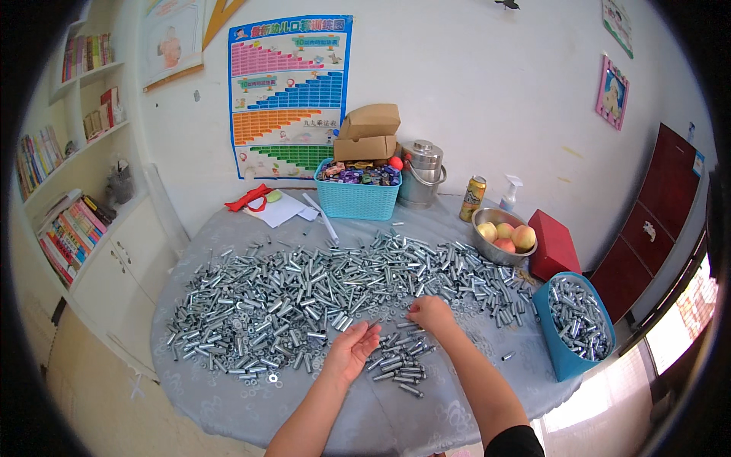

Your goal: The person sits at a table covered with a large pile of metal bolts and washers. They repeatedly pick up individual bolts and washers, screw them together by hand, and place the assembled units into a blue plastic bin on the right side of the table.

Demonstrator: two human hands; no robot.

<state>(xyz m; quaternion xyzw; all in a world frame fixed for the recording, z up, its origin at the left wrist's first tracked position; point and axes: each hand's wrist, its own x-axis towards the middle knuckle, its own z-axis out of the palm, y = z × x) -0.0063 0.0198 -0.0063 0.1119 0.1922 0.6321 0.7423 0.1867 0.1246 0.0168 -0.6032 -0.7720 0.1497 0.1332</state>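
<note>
A wide heap of silvery metal sleeves [304,278] and small washers [240,320] covers the middle of the table. My left hand [354,352] is at the heap's near edge, palm turned up and fingers loosely curved apart; no item shows in it. At the washers and sleeves, my right hand [431,314] has its fingers pinched together, pointing down and left. Whatever lies between those fingertips is hidden. Between my forearms is a smaller group of bolts with sleeves on them [400,358], with one bolt [411,390] lying nearest me.
A blue bin [542,320] full of metal pieces stands at the right edge of the grey-clothed table [343,415]. Behind are a fruit bowl [518,257], red box [554,247], can [473,198], spray bottle [511,192], metal pot [421,175], turquoise basket [358,202] and papers [283,209].
</note>
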